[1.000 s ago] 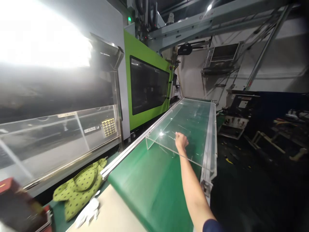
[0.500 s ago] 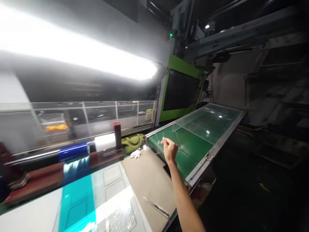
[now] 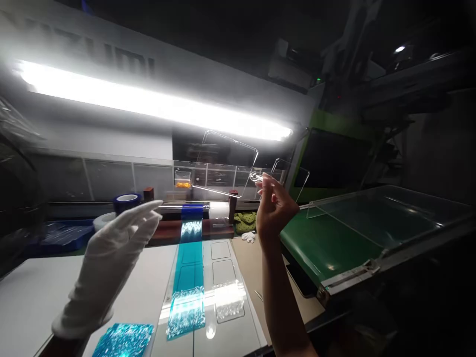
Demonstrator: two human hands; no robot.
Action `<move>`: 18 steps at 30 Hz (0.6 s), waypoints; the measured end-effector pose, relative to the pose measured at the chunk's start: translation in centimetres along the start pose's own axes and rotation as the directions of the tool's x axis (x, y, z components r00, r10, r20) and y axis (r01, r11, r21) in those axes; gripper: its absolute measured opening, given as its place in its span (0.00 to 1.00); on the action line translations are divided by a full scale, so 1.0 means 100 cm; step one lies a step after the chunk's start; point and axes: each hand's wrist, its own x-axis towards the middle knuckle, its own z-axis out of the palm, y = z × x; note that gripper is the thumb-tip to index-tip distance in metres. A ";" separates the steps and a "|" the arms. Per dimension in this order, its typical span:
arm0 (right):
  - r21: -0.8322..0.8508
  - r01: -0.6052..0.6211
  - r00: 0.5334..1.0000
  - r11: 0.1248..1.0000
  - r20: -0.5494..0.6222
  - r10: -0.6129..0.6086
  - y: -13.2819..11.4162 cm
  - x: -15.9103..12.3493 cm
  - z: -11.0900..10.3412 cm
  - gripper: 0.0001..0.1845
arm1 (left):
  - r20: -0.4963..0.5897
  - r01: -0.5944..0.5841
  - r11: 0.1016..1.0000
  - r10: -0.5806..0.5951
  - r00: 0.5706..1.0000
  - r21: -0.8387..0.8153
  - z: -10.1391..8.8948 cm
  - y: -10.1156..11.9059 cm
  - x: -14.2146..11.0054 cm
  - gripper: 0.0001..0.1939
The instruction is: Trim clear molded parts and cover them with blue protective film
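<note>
My bare right hand [image 3: 273,206] is raised in front of the lamp, its fingertips pinched on the central stem of a clear plastic moulding [image 3: 255,176]. Two thin see-through rectangular panels or frames spread from that stem, the larger to the left and the other partly behind my hand. My left hand [image 3: 121,243], in a white glove, is up at the left with its fingers stretched out and nothing in it. Beneath lies a work surface with a strip of teal film [image 3: 189,255] running from a blue roll [image 3: 192,211].
Behind the surface are a white roll [image 3: 219,210], a blue tape roll [image 3: 127,201] and a green spotted cloth [image 3: 245,221]. A green conveyor belt [image 3: 320,243] with a clear cover stands to the right. Teal film pieces [image 3: 124,339] lie in front. A bright tube lamp [image 3: 156,101] hangs above.
The view has swung left. My right hand has lifted the clear moulding from over the conveyor to in front of the lamp. My gloved left hand has come into view.
</note>
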 end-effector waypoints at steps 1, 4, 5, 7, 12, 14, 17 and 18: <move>0.022 0.014 1.000 1.000 -0.003 -0.013 -0.009 0.000 0.001 0.11 | -0.032 -0.019 1.000 0.018 0.999 -0.007 -0.004 0.009 0.001 0.17; 0.094 0.042 0.999 0.995 -0.013 -0.041 -0.031 0.000 0.002 0.11 | -0.098 -0.172 0.985 0.171 0.980 -0.007 -0.016 0.036 0.006 0.17; 0.117 0.047 0.999 0.992 -0.012 -0.046 -0.037 0.000 0.002 0.10 | -0.110 -0.230 0.973 0.230 0.967 0.011 -0.019 0.044 0.007 0.17; 0.152 0.058 0.998 0.987 -0.005 -0.058 -0.048 -0.001 0.002 0.10 | -0.143 -0.330 0.941 0.337 0.931 0.070 -0.024 0.059 0.010 0.18; 0.205 0.106 0.994 0.973 -0.011 -0.106 -0.067 -0.005 0.002 0.08 | -0.153 -0.486 0.853 0.514 0.844 0.191 -0.029 0.088 0.017 0.19; 0.215 0.113 0.994 0.970 -0.011 -0.113 -0.072 -0.006 0.002 0.08 | -0.118 -0.546 0.810 0.577 0.808 0.216 -0.030 0.094 0.019 0.19; 0.230 0.119 0.992 0.966 0.007 -0.124 -0.076 -0.009 0.001 0.09 | -0.072 -0.603 0.742 0.646 0.760 0.293 -0.036 0.098 0.018 0.18; 0.230 0.123 0.991 0.965 0.017 -0.130 -0.077 -0.010 0.000 0.09 | -0.080 -0.597 0.728 0.654 0.752 0.336 -0.039 0.097 0.016 0.19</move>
